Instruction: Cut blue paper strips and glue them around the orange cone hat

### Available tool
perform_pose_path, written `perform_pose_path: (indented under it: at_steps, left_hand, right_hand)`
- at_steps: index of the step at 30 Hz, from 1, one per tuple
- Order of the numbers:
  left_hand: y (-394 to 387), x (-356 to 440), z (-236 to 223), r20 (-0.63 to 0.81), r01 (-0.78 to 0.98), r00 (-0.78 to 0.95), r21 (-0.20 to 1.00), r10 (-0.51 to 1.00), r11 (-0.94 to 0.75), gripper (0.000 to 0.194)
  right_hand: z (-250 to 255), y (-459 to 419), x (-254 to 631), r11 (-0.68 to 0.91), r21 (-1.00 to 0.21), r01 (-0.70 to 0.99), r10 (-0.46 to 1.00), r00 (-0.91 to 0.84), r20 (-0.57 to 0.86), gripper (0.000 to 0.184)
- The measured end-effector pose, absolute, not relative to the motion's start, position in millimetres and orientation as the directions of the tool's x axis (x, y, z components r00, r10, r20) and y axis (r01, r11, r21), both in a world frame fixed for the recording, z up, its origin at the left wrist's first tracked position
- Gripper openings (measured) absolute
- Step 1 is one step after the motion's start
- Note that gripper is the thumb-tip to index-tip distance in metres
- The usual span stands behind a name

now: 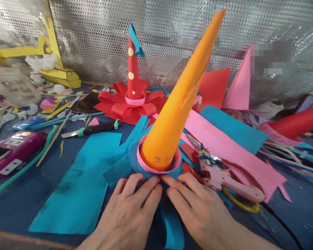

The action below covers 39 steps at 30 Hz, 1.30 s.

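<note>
An orange paper cone [172, 119] leans up and to the right, with handwritten characters near its base. Around its foot runs a pink paper ring [140, 158], inside a blue paper base [132, 156] with strips spreading outward. My left hand [135, 203] and my right hand [198, 201] meet at the near side of this base. The fingers of both are bent and pressed against the blue paper, thumbs and fingertips close together. A blue strip [173, 222] hangs down between the hands. What lies under the fingertips is partly hidden.
At right lie a pink glue gun [224, 180] with a black cord, scissors [241, 203] and pink paper [219, 139]. Left are blue paper [78, 187], a craft knife [99, 129] with its blade out and a purple device [18, 149]. Behind stands a spotted red cone [133, 76].
</note>
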<state>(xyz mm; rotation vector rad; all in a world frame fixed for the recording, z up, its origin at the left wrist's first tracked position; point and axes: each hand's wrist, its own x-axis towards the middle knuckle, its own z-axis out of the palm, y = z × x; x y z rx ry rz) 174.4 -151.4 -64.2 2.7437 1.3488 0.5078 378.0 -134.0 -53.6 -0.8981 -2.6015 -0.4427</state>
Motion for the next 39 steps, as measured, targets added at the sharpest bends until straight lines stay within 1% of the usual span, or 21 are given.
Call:
perform_pose_path:
  at_steps: [2, 5, 7, 8, 9, 11, 13, 14, 15, 17, 19, 21, 24, 26, 27, 29, 31, 34, 36, 39]
  left_hand:
    - [-151.4, 173.8, -62.2, 0.266, 0.76, 0.569, 0.191, 0.778, -0.621, 0.035]
    - [-151.6, 175.2, -63.2, 0.254, 0.774, 0.55, 0.204, 0.796, -0.6, 0.033]
    - [-152.2, 177.6, -66.6, 0.255, 0.794, 0.523, 0.203, 0.814, -0.573, 0.035]
    - [-152.4, 178.8, -68.5, 0.259, 0.802, 0.51, 0.201, 0.821, -0.562, 0.038]
    - [-152.5, 179.9, -70.3, 0.259, 0.808, 0.5, 0.203, 0.827, -0.552, 0.041]
    - [-152.2, 181.4, -72.2, 0.251, 0.809, 0.491, 0.225, 0.834, -0.543, 0.043]
    - [-151.4, 181.7, -71.0, 0.242, 0.798, 0.479, 0.28, 0.844, -0.534, 0.04]
    - [-151.0, 181.4, -69.5, 0.239, 0.793, 0.466, 0.314, 0.852, -0.522, 0.036]
    - [-151.0, 181.0, -67.7, 0.236, 0.787, 0.451, 0.351, 0.861, -0.508, 0.033]
    - [-152.2, 180.0, -64.4, 0.252, 0.77, 0.406, 0.424, 0.879, -0.477, 0.028]
    - [-154.9, 178.9, -62.2, 0.289, 0.741, 0.365, 0.485, 0.885, -0.464, 0.026]
    - [-157.7, 177.7, -60.0, 0.329, 0.713, 0.353, 0.511, 0.876, -0.48, 0.027]
    - [-157.6, 175.1, -52.8, 0.359, 0.707, 0.39, 0.474, 0.848, -0.525, 0.029]
    - [-153.5, 172.8, -44.3, 0.385, 0.712, 0.422, 0.421, 0.821, -0.563, 0.031]
    - [-150.8, 171.6, -39.3, 0.394, 0.715, 0.435, 0.395, 0.809, -0.577, 0.031]
    - [-145.3, 169.8, -29.5, 0.374, 0.732, 0.459, 0.355, 0.806, -0.582, 0.031]
    - [-141.5, 169.3, -21.8, 0.312, 0.751, 0.488, 0.325, 0.815, -0.574, 0.029]
    - [-139.7, 171.3, -17.0, 0.257, 0.749, 0.546, 0.276, 0.797, -0.602, 0.028]
    - [-139.1, 173.7, -17.1, 0.278, 0.734, 0.572, 0.247, 0.772, -0.633, 0.031]
    - [-135.4, 178.2, -18.4, 0.334, 0.72, 0.587, 0.203, 0.738, -0.664, 0.042]
  right_hand:
    - [-53.5, -134.5, 375.2, 0.742, 0.148, 0.653, 0.556, -0.724, 0.407, 0.034]
    - [-55.1, -136.0, 372.1, 0.725, 0.167, 0.668, 0.569, -0.718, 0.401, 0.029]
    - [-55.9, -136.7, 372.4, 0.718, 0.175, 0.674, 0.571, -0.714, 0.406, 0.026]
    - [-55.4, -137.0, 373.7, 0.723, 0.156, 0.673, 0.576, -0.712, 0.402, 0.026]
    - [-54.3, -137.5, 375.6, 0.737, 0.113, 0.667, 0.586, -0.713, 0.386, 0.028]
    - [-49.8, -140.3, 381.1, 0.75, -0.038, 0.66, 0.627, -0.691, 0.361, 0.033]
    - [-44.3, -146.5, 387.2, 0.725, -0.178, 0.666, 0.673, -0.629, 0.39, 0.032]
    - [-42.0, -151.1, 389.7, 0.708, -0.214, 0.673, 0.687, -0.586, 0.43, 0.03]
    - [-40.6, -156.3, 391.6, 0.704, -0.223, 0.674, 0.682, -0.554, 0.478, 0.028]
    - [-40.7, -167.2, 393.1, 0.716, -0.196, 0.67, 0.648, -0.534, 0.544, 0.026]
    - [-43.7, -175.6, 391.4, 0.72, -0.16, 0.675, 0.63, -0.539, 0.559, 0.025]
    - [-46.6, -179.1, 387.8, 0.706, -0.112, 0.699, 0.626, -0.543, 0.56, 0.025]
    - [-46.7, -175.2, 381.8, 0.72, -0.033, 0.693, 0.6, -0.598, 0.531, 0.027]
    - [-44.3, -169.9, 378.8, 0.751, -0.019, 0.66, 0.562, -0.624, 0.543, 0.029]
    - [-43.0, -167.5, 377.7, 0.762, -0.026, 0.647, 0.542, -0.617, 0.57, 0.029]
    - [-40.9, -164.1, 376.1, 0.774, -0.062, 0.63, 0.515, -0.569, 0.64, 0.032]
    - [-39.6, -163.0, 375.5, 0.771, -0.118, 0.626, 0.517, -0.507, 0.689, 0.036]
    - [-36.2, -164.2, 376.9, 0.752, -0.213, 0.623, 0.563, -0.44, 0.699, 0.035]
    - [-30.5, -164.5, 378.6, 0.731, -0.269, 0.627, 0.599, -0.403, 0.692, 0.03]
    - [-17.2, -162.0, 380.8, 0.675, -0.367, 0.641, 0.677, -0.339, 0.653, 0.023]
